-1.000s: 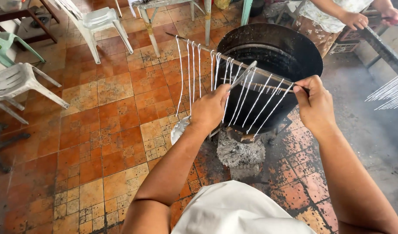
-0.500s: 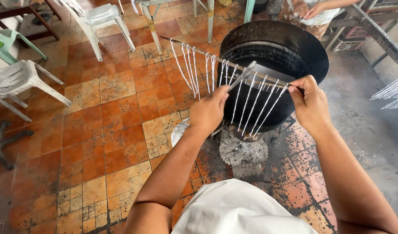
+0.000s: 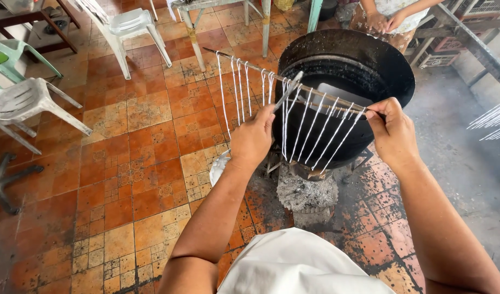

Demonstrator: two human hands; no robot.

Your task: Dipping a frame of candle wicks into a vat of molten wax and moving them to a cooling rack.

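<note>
A thin wooden rod with several white strings hanging from it stretches in front of a big black pot. My left hand grips the rod near its middle, among the strings. My right hand pinches the rod's right end. The strings on the right swing slanted in front of the pot; those on the left hang straight over the tiled floor. A short metal-looking stick pokes up beside my left hand.
The pot stands on a small stove with grey ash beneath. White plastic chairs and a green chair are at the left. Another person's hands work behind the pot. More white strings hang at the right edge.
The rod with its strings has moved a little up and left relative to the pot, and the strings have swung. Both hands keep their grip.
</note>
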